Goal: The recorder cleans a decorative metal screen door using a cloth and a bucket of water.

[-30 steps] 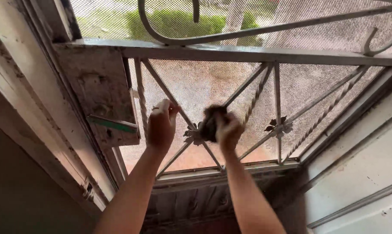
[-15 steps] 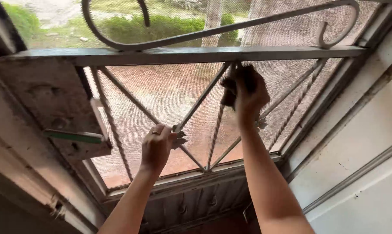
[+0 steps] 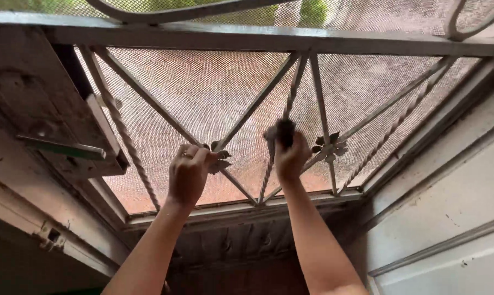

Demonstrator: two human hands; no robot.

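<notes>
Dark rag (image 3: 282,133) is being gripped by right hand (image 3: 291,157) against twisted bar (image 3: 273,158) | left hand (image 3: 188,173) is closing around metal flower (image 3: 218,157) on window grille (image 3: 148,98)

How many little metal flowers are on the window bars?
2. One metal flower sits where the bars cross, touching the left hand. The other flower is just right of the right hand, which grips a dark cloth. None seem hidden.

The rag (image 3: 280,133) is dark grey. The window bars (image 3: 148,101) are dirty white, some twisted like rope.
</notes>
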